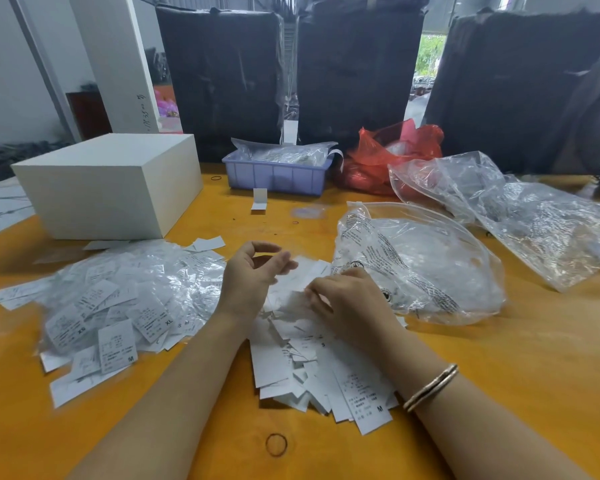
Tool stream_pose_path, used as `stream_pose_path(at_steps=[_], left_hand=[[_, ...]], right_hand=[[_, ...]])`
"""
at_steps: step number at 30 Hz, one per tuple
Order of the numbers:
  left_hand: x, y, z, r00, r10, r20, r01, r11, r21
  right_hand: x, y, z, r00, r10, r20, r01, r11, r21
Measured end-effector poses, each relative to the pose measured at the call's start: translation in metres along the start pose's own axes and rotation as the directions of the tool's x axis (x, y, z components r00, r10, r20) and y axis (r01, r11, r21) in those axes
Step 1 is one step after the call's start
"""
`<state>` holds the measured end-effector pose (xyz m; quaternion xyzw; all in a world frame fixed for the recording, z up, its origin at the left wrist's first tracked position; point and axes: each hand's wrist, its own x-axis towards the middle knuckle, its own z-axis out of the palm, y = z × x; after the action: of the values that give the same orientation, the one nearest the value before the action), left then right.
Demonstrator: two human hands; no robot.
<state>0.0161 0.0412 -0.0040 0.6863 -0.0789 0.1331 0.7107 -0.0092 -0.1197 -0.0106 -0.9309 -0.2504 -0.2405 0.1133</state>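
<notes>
Left hand [253, 271] hangs above the table [499, 375], fingers loosely curled, nothing in them. Right hand [347, 303] is down on the labels [284, 362], the loose heap between the forearms. Its fingertips are bent into the paper, but blur hides whether they pinch one, cannot tell. Likely risks: the slips are thin and overlap every way, so a pick may lift two stuck together, or a wrong size slips through (S and M both show). Left pile [118, 306] lies on plastic film just beside the left wrist, so a forearm sweep could drag strays across and mix the heaps. Bag [420, 265] sits just beside the heap's far right, so slips could tuck under it. Rubber band [276, 444] lies near the table's front, between the forearms, and could get knocked off.
</notes>
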Motion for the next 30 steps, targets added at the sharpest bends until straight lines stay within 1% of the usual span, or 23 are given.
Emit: stream_pose_path(at_steps=[4, 7, 8, 9, 11, 13, 14, 15, 16, 19, 21, 23, 27, 30], left_hand=[[0.001, -0.001, 0.0, 1.0, -0.026, 0.013, 0.027, 0.999, -0.04], [0.001, 0.0, 0.0, 0.999, -0.039, 0.023, 0.04, 0.997, -0.059], [0.001, 0.0, 0.0, 0.999, -0.046, 0.03, 0.048, 0.996, -0.069], [0.001, 0.0, 0.0, 0.998, -0.052, 0.037, 0.055, 0.995, -0.078], [0.001, 0.0, 0.0, 0.997, -0.057, 0.049, 0.061, 0.995, -0.084], [0.001, 0.0, 0.001, 0.997, -0.052, 0.052, 0.056, 0.994, -0.092], [0.001, 0.0, 0.001, 0.998, -0.047, 0.05, 0.052, 0.994, -0.097], [0.001, -0.001, 0.001, 0.998, -0.041, 0.045, 0.045, 0.994, -0.098], [0.001, -0.001, 0.001, 0.999, -0.035, 0.037, 0.038, 0.995, -0.095], [0.001, -0.002, 0.001, 1.0, -0.015, 0.026, 0.017, 0.997, -0.079], [0.0, -0.002, 0.001, 0.999, -0.008, 0.037, 0.011, 0.997, -0.075], [0.0, -0.001, 0.002, 0.999, -0.011, 0.047, 0.014, 0.998, -0.065], [-0.001, -0.001, 0.002, 0.998, -0.031, 0.049, 0.033, 0.998, -0.044], [0.001, -0.001, 0.0, 0.996, -0.077, 0.05, 0.084, 0.985, -0.153]], right_hand=[[-0.001, 0.004, 0.003, 0.971, 0.1, -0.215, -0.062, 0.982, 0.178], [0.0, 0.009, 0.004, 0.925, 0.199, -0.323, -0.07, 0.926, 0.37], [0.0, 0.011, 0.003, 0.909, 0.261, -0.324, -0.09, 0.883, 0.461], [0.0, 0.012, 0.002, 0.896, 0.336, -0.291, -0.124, 0.817, 0.563], [-0.001, 0.014, 0.0, 0.875, 0.457, -0.162, -0.195, 0.638, 0.745], [-0.001, 0.015, -0.002, 0.861, 0.503, -0.072, -0.21, 0.482, 0.851], [-0.001, 0.015, -0.003, 0.857, 0.512, -0.049, -0.208, 0.432, 0.878], [-0.001, 0.015, -0.004, 0.856, 0.516, -0.039, -0.209, 0.414, 0.886], [-0.001, 0.016, -0.004, 0.857, 0.514, -0.043, -0.218, 0.436, 0.873], [-0.001, 0.017, 0.0, 0.879, 0.474, -0.056, -0.254, 0.564, 0.786], [-0.001, 0.017, 0.001, 0.893, 0.447, -0.047, -0.257, 0.593, 0.763], [-0.001, 0.017, 0.002, 0.903, 0.429, -0.039, -0.239, 0.575, 0.782], [-0.001, 0.018, 0.002, 0.88, 0.472, -0.044, -0.224, 0.496, 0.839], [-0.001, 0.02, 0.002, 0.867, 0.494, -0.064, -0.219, 0.494, 0.841]])
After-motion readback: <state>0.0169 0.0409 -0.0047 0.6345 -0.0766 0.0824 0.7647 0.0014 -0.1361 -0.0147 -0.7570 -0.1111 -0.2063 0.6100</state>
